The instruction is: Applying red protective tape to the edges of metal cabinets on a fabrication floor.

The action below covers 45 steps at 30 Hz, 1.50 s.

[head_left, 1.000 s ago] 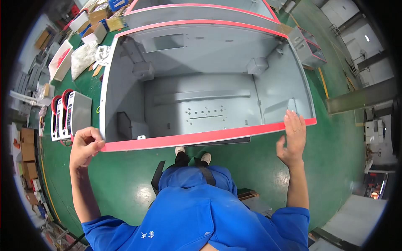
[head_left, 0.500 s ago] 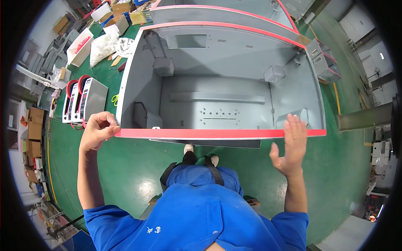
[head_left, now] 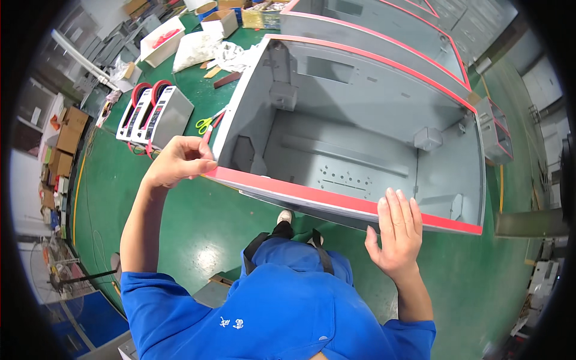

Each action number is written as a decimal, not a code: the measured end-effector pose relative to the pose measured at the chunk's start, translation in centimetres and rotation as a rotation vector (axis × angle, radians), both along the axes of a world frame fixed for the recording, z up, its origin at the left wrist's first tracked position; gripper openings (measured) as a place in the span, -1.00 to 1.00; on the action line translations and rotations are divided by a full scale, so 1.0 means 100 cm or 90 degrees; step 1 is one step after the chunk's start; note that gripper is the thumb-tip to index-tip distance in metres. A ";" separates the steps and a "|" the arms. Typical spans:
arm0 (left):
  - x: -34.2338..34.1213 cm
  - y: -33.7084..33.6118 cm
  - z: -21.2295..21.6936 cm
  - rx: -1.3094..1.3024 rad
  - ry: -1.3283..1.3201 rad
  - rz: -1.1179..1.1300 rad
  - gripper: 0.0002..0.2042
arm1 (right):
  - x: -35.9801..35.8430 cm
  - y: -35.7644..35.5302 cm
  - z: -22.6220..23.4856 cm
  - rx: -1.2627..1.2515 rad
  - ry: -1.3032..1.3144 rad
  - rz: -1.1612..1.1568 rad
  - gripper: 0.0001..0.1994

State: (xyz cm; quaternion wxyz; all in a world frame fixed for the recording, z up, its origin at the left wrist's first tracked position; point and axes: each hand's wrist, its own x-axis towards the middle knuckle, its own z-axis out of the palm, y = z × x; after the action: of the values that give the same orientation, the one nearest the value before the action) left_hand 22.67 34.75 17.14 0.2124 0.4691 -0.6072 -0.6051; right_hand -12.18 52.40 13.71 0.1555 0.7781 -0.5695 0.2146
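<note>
A large grey metal cabinet (head_left: 348, 139) lies with its open side up in front of me, red tape (head_left: 300, 187) running along its rim. At the near left corner, my left hand (head_left: 180, 161) is closed in a pinch on the end of the red tape. My right hand (head_left: 396, 237) lies flat with fingers stretched over the near rim, right of its middle, touching the tape; it holds nothing. Inside the cabinet are corner brackets, a long raised bar and a group of small holes.
Left of the cabinet stand two tape dispensers (head_left: 157, 117) with red rolls, near green-handled scissors (head_left: 204, 125). Beyond them are a white bag (head_left: 195, 53), a white bin (head_left: 162, 41) and cardboard boxes. More red-edged cabinets (head_left: 390, 36) stand behind and at the right (head_left: 497, 132).
My right hand has slid left along the taped near rim. My left hand remains pinched at the corner. The view has turned, so the cabinet appears tilted and farther right.
</note>
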 end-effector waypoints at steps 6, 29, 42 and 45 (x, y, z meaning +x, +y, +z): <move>-0.002 0.003 0.005 -0.016 -0.008 -0.003 -0.89 | 0.002 0.000 0.002 -0.002 0.003 0.003 -0.57; 0.000 0.002 0.002 -0.060 -0.022 -0.037 -0.89 | 0.063 -0.030 0.014 0.046 -0.051 0.109 -0.51; 0.004 0.002 -0.004 -0.079 0.007 -0.070 -0.89 | 0.094 -0.047 0.002 0.026 0.015 0.123 -0.53; 0.006 0.002 -0.006 -0.081 0.009 -0.071 -0.89 | 0.095 -0.047 0.003 0.033 0.016 0.128 -0.52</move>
State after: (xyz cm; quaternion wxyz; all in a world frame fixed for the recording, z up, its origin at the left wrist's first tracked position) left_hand 23.23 34.98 16.59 0.2118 0.4163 -0.6678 -0.5796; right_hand -2.69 47.74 14.00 0.1203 0.8376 -0.4920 0.2047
